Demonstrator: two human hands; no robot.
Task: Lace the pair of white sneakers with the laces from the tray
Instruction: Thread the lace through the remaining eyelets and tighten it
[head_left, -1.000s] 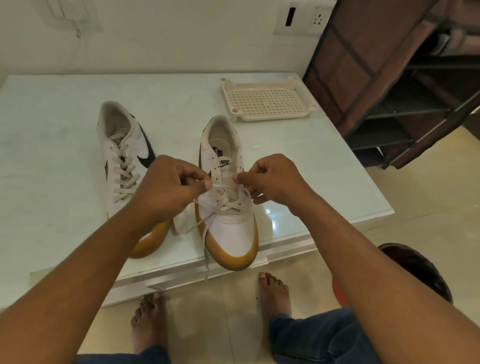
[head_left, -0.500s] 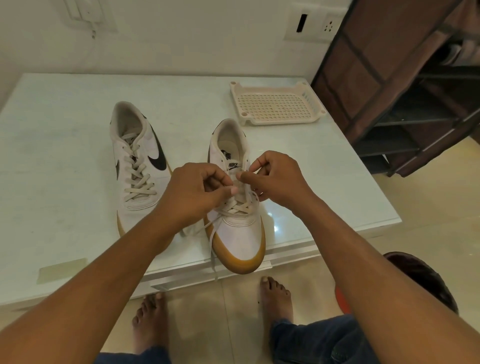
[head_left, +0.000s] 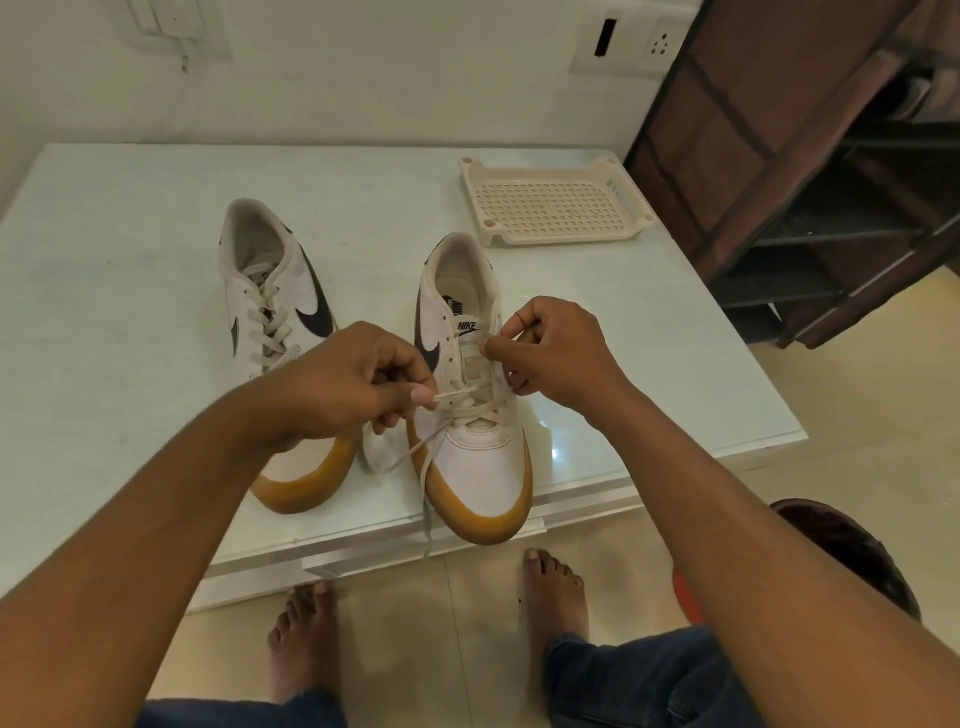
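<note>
One shoe looks finished: the laced sneaker (head_left: 275, 322), left of centre on the pale surface (head_left: 130, 312), shows crossings up its whole eyelet row, though its toe end is partly hidden behind the left forearm. Work is now on the second sneaker (head_left: 483, 467), at centre frame with its gum toe reaching the near edge of the surface.

Its lace (head_left: 457, 397) crosses only the lowest eyelets. Several holes above, on the swoosh side, are bare, and the tongue label is uncovered.

The hands are apart, one on each side of this shoe. The left hand (head_left: 343, 384) pinches a strand between thumb and forefinger at the lower crossings. The right hand (head_left: 556, 353) pinches the other strand higher up, beside the tongue. A slack length hangs past the toe and over the edge.

The perforated tray (head_left: 470, 202) sits at the upper right with no lace showing in it.

By my reckoning the pair is well over half done. What's left is the upper eyelets of this shoe and whatever finishing the ends need.
</note>
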